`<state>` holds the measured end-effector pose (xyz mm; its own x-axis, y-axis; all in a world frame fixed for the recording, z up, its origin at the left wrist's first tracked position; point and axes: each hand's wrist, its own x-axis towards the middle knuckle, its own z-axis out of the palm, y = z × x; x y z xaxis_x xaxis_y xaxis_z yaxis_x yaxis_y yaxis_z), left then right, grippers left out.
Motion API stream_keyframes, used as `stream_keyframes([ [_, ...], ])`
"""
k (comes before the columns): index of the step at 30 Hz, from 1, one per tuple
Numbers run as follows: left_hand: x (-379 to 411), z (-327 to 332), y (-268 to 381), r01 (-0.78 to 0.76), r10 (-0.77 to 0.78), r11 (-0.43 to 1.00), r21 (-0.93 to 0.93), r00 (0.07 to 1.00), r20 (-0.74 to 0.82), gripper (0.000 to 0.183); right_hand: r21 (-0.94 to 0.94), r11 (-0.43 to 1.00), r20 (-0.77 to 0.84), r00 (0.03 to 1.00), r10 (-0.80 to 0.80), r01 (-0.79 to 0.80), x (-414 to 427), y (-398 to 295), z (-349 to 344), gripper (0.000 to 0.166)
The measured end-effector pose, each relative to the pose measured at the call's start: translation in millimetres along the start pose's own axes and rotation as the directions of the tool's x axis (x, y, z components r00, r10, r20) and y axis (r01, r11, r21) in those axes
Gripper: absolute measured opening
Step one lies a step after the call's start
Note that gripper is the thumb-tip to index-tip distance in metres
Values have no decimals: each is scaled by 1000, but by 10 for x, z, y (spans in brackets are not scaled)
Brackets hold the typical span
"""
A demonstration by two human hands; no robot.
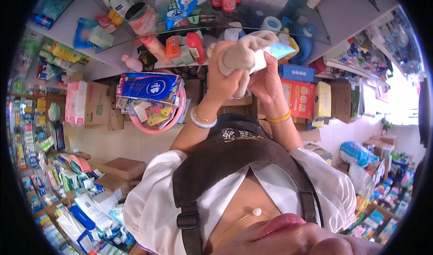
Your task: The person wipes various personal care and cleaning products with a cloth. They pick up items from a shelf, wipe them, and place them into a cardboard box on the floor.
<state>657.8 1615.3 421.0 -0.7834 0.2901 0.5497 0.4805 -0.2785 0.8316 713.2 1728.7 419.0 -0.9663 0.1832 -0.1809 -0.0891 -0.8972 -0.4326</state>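
Note:
My left hand (pixel 220 76), with a pale bangle at its wrist, grips a beige cloth (pixel 238 57). The cloth is bunched around one end of a white and light-blue squeeze tube (pixel 262 60). My right hand (pixel 267 81), wearing a yellow bracelet, holds that tube from the right side, thumb on top. The tube's flat blue end points up and right, and the cloth hides its other end. Both hands are raised in front of a display shelf. Just behind them stand a red bottle (pixel 195 48) and a yellow bottle (pixel 292 45).
A glass shelf (pixel 250 10) carries red tubes (pixel 227 0) and a blue packet (pixel 182 6). Below left, a pink basin (pixel 157 130) holds a Vinda tissue pack (pixel 150 87). A red box (pixel 297 98) and cardboard boxes (pixel 98 101) stand under the shelves. Goods crowd both sides.

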Motion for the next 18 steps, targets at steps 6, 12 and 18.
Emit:
stream_keyframes([
  [6, 146, -121, -34, 371, -439, 797, -477, 898, -34, 29, -121, 993, -68, 997, -24, 16, -128, -105, 37, 47],
  [12, -145, -318, 78, 577, -457, 363, -732, 794, 400, 64, -722, 660, -101, 911, -400, 210, -64, -100, 106, 43],
  [18, -279, -108, -112, 425, -394, 839, -339, 905, 158, 58, -864, -33, 493, 830, -262, 503, -203, -27, 376, 55],
])
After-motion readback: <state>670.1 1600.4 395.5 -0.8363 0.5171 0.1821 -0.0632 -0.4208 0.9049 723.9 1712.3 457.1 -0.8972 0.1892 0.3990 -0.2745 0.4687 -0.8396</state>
